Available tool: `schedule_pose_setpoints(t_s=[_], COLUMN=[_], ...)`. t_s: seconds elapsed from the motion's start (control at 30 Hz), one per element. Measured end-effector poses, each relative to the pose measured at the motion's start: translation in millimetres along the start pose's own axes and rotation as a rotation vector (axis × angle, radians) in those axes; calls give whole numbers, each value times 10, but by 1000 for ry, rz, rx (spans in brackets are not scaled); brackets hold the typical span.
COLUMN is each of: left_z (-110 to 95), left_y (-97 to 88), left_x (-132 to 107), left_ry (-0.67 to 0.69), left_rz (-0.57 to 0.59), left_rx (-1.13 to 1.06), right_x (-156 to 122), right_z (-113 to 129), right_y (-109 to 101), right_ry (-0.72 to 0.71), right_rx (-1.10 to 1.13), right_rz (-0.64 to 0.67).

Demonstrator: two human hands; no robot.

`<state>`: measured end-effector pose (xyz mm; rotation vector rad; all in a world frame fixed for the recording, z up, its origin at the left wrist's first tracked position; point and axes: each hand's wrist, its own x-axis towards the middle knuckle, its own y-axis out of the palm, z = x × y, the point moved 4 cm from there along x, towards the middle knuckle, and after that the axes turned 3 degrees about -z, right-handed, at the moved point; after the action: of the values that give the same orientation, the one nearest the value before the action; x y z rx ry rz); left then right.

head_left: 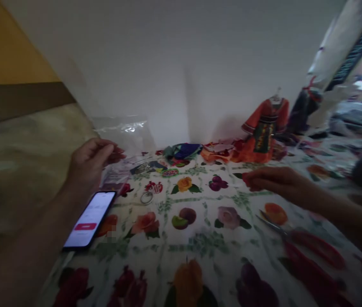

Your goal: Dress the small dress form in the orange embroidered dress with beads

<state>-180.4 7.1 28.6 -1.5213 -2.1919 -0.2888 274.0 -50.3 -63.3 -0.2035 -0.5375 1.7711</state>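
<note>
My left hand [96, 155] is at the left, thumb and fingers pinched together above small clear plastic packets [115, 177]. A clear plastic sheet or bag [126, 132] shows just behind it; whether the fingers hold it I cannot tell. On the right, my right hand [268, 177] hovers over the cloth with its fingers closed; anything in them is too small or blurred to name. Scissors with red handles [318, 249] lie below the right hand. Beneath the left forearm is a phone [88, 221] with its screen lit.
A small orange dress on a hanger [267, 123] stands against the white wall [168, 64]. Folded blue and green fabric [183, 151] and orange-red fabric [219, 151] lie beside it. A metal ring [146, 197] rests on the fruit-patterned tablecloth [200, 209].
</note>
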Motion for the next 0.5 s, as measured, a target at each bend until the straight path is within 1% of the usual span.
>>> schedule_pose_setpoints(t_s=[0.03, 0.1, 0.13, 0.23, 0.3, 0.37, 0.5], left_z=[54, 191, 248, 422, 549, 688, 956], left_y=[-46, -107, -138, -185, -177, -135, 38], left_x=[57, 173, 230, 395, 496, 591, 768], left_ry=[6, -47, -48, -53, -55, -55, -61], left_rz=[-31, -36, -55, -91, -109, -119, -114], left_rx=[-16, -27, -18, 2, -1, -11, -24], right_x=[-39, -89, -99, -98, -92, -90, -88], right_z=[-123, -349, -441, -636, -681, -656, -562], right_y=[45, 119, 144, 230, 280, 320, 360], right_ry=[31, 99, 114, 157, 174, 169, 149], right_rx=[-6, -43, -45, -27, -47, -84, -126], right_rz=[-1, -1, -20, -37, -51, -71, -94])
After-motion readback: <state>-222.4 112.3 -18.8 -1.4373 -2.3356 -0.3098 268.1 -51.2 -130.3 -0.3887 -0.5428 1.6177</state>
